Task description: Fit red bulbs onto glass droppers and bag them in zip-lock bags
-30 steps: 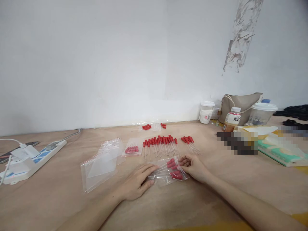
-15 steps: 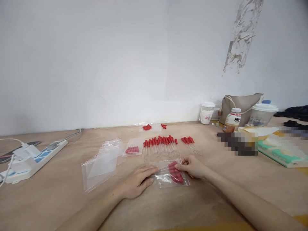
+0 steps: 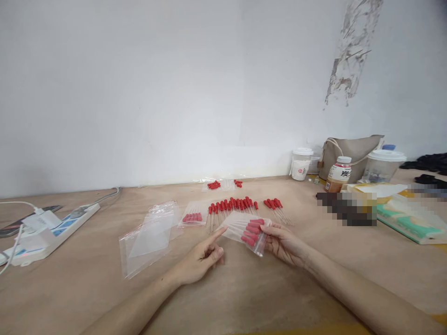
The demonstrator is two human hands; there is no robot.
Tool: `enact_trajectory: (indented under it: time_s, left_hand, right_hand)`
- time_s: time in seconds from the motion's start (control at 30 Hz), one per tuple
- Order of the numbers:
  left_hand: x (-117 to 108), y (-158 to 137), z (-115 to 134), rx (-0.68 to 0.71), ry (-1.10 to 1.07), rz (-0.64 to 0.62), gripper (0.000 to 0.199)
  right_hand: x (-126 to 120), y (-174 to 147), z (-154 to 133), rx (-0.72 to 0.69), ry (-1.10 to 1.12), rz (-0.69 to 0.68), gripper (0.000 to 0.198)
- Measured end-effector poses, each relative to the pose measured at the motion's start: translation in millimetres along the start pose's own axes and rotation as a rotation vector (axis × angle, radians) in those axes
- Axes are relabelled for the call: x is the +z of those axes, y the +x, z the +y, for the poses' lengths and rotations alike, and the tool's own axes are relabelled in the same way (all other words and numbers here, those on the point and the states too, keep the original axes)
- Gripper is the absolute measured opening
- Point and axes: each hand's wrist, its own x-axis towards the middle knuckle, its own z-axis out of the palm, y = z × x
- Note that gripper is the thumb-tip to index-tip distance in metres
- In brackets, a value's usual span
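Note:
My right hand pinches a clear zip bag by its right end, holding it tilted and raised off the table. Inside lie several glass droppers with red rubber bulbs, bulbs toward my right hand. My left hand is beside the bag's left end, index finger stretched out at its edge and the other fingers curled, with nothing in its grasp. Behind the bag is a row of loose droppers, with a smaller group of droppers to its right. A second filled zip bag lies left of the row.
Flat zip bags overlap at the left. Loose red bulbs lie by the wall on clear plastic. A power strip with plugged cables is far left. A lidded cup, a bottle and a tissue pack stand or lie right.
My right hand has lifted and turned the filled bag, its left end swinging away from me. My left hand has come off the bag's top, its index finger now pointing out.

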Motion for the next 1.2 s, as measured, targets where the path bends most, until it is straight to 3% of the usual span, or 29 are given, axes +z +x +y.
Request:
enact_trajectory:
  time_s: [0.07,0.17,0.3,0.4,0.53,0.67,0.83,1.0,1.07,1.13,1.2]
  left_hand:
    - [4.0,3.5,1.4,-0.039,-0.254,-0.06,0.056]
    - [10.5,8.8,1.2,-0.08,-0.593,-0.057,0.046]
    - [9.5,13.0,-3.8,-0.156,-0.724,0.18,0.033]
    - [-10.6,16.5,-9.3,-0.196,-0.535,0.399,0.037]
    - [-58.9,32.0,-19.7,-0.199,-0.082,0.474,0.04]
    - [-96.0,61.2,-33.6,-0.246,0.118,0.468,0.037]
    - [-104.1,76.9,-45.1,-0.323,0.465,0.56,0.035]
    - [-97.3,28.4,-55.2,-0.388,0.715,0.64,0.041]
    - [-95.1,3.7,-63.8,-0.511,0.968,0.579,0.051]
    - [-93.0,-14.1,-73.3,-0.647,1.0,0.505,0.063]
    - [-91.1,-22.9,-81.2,-0.697,0.963,0.467,0.066]
  right_hand:
    - [5.7,-0.2,4.0,0.015,0.023,-0.041,0.028]
    - [14.9,-1.8,12.6,0.056,-0.03,-0.129,0.031]
    - [19.0,-3.8,21.1,0.028,-0.39,-0.156,0.023]
    - [14.5,-5.6,18.5,-0.204,-0.917,-0.043,0.021]
    - [5.1,-7.9,9.4,-0.504,-1.359,-0.02,0.015]
    - [-3.9,-7.1,6.2,-0.549,-1.43,-0.061,0.012]
    - [-13.0,-6.8,6.9,-0.566,-1.446,-0.053,0.017]
    - [-18.6,-7.8,7.6,-0.539,-1.498,-0.067,0.032]
    - [-19.4,-7.5,8.0,-0.516,-1.496,-0.08,0.033]
    - [-19.2,-7.3,8.0,-0.488,-1.491,-0.083,0.034]
    - [-18.4,-7.7,7.5,-0.459,-1.49,-0.074,0.034]
